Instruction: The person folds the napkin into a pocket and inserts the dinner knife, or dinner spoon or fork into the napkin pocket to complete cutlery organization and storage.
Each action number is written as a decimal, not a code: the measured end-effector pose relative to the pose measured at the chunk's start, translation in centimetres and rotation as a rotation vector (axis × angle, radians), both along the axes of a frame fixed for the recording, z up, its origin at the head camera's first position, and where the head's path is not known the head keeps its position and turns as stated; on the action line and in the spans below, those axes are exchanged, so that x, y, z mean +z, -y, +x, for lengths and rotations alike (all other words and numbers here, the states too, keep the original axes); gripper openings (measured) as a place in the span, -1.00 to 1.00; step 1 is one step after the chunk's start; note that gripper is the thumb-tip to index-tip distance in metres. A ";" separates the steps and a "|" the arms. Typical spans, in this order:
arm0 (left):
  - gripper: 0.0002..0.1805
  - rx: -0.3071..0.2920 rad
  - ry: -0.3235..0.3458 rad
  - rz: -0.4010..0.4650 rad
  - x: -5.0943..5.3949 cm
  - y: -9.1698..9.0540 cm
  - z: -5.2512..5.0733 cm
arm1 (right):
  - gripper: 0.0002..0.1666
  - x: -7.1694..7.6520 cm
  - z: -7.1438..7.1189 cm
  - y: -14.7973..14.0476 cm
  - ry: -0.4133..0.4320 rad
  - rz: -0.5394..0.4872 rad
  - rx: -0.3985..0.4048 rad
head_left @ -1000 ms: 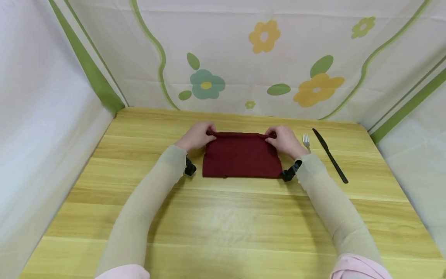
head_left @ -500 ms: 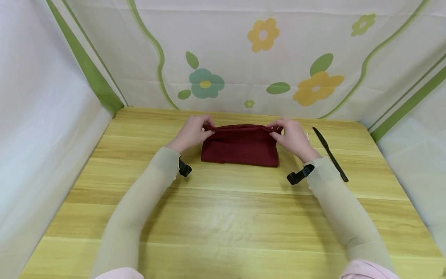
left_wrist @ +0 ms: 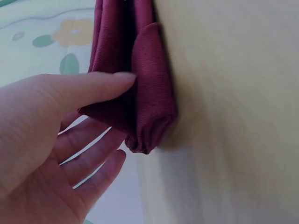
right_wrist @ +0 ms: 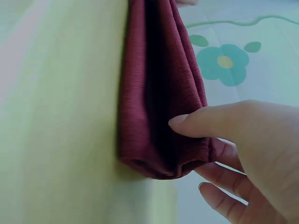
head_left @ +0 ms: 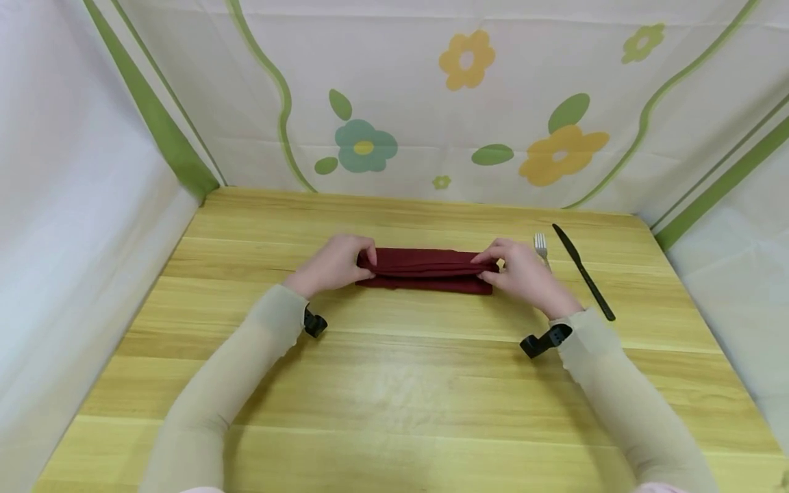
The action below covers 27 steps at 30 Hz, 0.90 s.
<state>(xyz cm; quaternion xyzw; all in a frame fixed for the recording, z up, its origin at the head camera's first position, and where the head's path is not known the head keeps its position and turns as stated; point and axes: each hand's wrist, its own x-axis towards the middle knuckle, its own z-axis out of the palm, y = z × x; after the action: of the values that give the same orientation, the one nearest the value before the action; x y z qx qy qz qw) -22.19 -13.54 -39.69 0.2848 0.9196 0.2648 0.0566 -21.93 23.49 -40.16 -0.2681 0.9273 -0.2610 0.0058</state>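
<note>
A dark red cloth [head_left: 425, 261], folded into a narrow strip, lies crosswise on the wooden table. My left hand [head_left: 339, 262] pinches its upper layer at the left end, thumb on the near side and fingers behind. At the right end my right hand [head_left: 520, 274] pinches the same layer in like manner. A dark gap runs between the raised upper fold and the lower layer, which rests on the table. In the left wrist view the cloth's [left_wrist: 152, 79] stacked layers show at its end. The right wrist view shows the thumb against the inside of the cloth's [right_wrist: 182, 88] fold.
A fork [head_left: 541, 246] lies just beyond my right hand, its handle partly hidden by that hand. Farther right is a black knife [head_left: 583, 270], lying at a slant. A white curtain [head_left: 407, 89] with printed flowers stands behind the table [head_left: 394, 404].
Both hands lifted the cloth's far edge and brought it toward me, folding it over the near part. The cloth is now a narrower strip. The fork's head is uncovered again.
</note>
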 end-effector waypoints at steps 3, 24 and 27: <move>-0.78 -0.007 0.010 -0.010 -0.4 0.1 0.5 | -0.75 -0.9 0.6 -0.2 0.015 -0.001 0.002; -0.82 -0.035 -0.012 -0.009 -1.2 0.2 -0.1 | -0.82 -2.7 1.4 -1.1 0.028 -0.025 -0.003; -0.77 -0.046 0.011 -0.026 -1.1 0.4 0.0 | -0.82 -2.7 1.5 -1.4 0.032 -0.040 0.013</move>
<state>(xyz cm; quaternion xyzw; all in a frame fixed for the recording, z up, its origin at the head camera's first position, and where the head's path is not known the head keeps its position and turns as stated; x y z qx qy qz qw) -22.22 -13.94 -40.80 0.3038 0.9157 0.2532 0.0714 -20.40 24.89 -42.86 -0.2699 0.9199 -0.2840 0.0171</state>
